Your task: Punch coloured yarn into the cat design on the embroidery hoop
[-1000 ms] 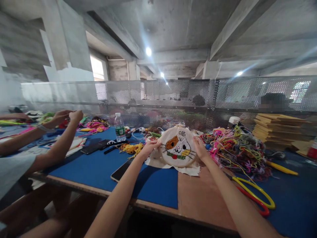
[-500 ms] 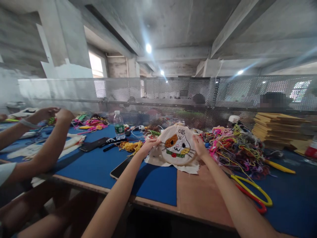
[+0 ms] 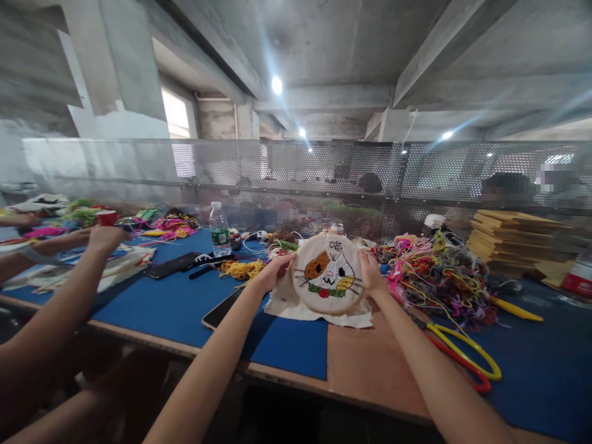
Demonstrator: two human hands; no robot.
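A round embroidery hoop (image 3: 305, 300) is held tilted up between my two hands above the table. Its cream fabric bears a stitched cat face in orange, white and yellow, with a green collar and a red spot, and a character above. Loose cloth hangs out below the ring. My left hand (image 3: 276, 272) grips the left rim and my right hand (image 3: 370, 271) the right rim, both with fingers partly behind the hoop. Under my left forearm lies a dark phone (image 3: 221, 311). Scissors with yellow and red handles (image 3: 467, 354) lie beside my right forearm.
Right of the hoop rises a tangled pile of coloured yarn (image 3: 439, 274), with stacked brown envelopes (image 3: 509, 237) behind. A water bottle (image 3: 219, 233), yellow yarn (image 3: 243, 269) and another phone (image 3: 171, 266) are to the left. A co-worker's hands (image 3: 99, 237) work at far left.
The view has shifted slightly. The hoop stays in both my hands, seen a little lower and more upright. The co-worker's hands have moved lower and left, and a red cup now shows behind them.
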